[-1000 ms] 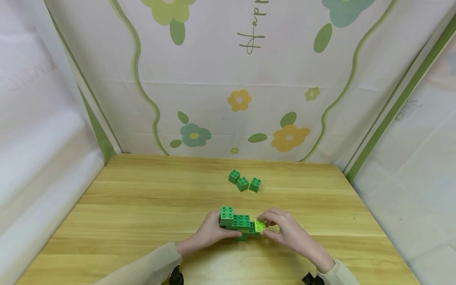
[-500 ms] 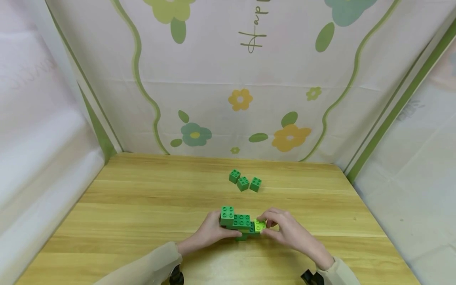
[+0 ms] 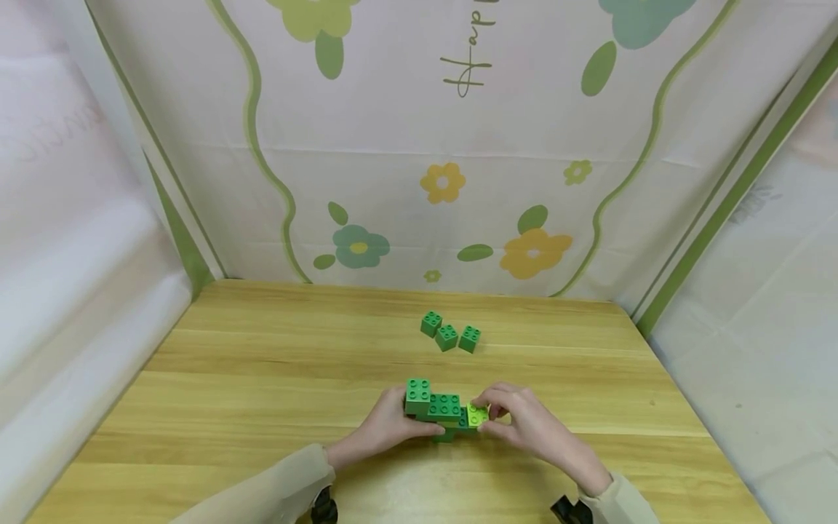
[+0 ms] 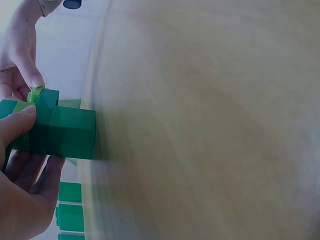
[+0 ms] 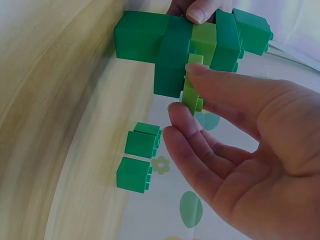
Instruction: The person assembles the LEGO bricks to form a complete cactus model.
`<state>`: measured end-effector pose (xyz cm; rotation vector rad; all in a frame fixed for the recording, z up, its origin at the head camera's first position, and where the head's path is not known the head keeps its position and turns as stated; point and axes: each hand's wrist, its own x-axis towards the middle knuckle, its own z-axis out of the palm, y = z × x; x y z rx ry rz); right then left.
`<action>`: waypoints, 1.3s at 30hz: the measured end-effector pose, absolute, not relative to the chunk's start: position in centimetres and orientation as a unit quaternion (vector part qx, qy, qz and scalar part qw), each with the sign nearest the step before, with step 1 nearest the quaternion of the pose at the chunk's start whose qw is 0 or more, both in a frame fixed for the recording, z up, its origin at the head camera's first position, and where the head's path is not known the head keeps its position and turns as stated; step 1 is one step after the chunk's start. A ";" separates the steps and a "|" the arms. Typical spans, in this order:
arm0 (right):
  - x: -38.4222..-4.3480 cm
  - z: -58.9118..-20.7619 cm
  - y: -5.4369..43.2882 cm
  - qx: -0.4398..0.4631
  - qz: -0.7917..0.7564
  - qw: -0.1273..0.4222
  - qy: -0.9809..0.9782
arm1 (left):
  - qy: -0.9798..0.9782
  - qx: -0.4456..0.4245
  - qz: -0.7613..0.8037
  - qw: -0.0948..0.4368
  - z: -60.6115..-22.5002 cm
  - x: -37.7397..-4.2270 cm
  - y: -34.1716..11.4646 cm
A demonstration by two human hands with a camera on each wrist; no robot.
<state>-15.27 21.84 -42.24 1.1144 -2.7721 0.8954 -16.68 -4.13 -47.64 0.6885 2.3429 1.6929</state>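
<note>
My left hand (image 3: 388, 423) grips a stepped build of green toy building bricks (image 3: 444, 405), thumb on the near side. In the left wrist view the fingers curl under the build (image 4: 72, 131). At its right end, my right hand (image 3: 524, 418) pinches a thin lime-green brick (image 3: 477, 414) between thumb and fingers. The right wrist view shows this thin brick (image 5: 189, 95) against the dark green brick (image 5: 172, 57); whether it is fully seated I cannot tell. A thicker lime brick (image 5: 204, 42) sits within the build. The fingers partly hide both ends.
Three loose green bricks, the left one (image 3: 431, 323), the middle one (image 3: 447, 338) and the right one (image 3: 469, 339), stand beyond the build on the wooden table (image 3: 294, 349). A flower-printed white cloth (image 3: 393, 182) hangs along the back, with more cloth at both sides.
</note>
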 end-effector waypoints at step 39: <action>-23.4 -44.0 22.0 0.259 0.291 0.121 -0.913 | 0.761 0.219 0.597 0.124 -47.3 -16.5 -4.6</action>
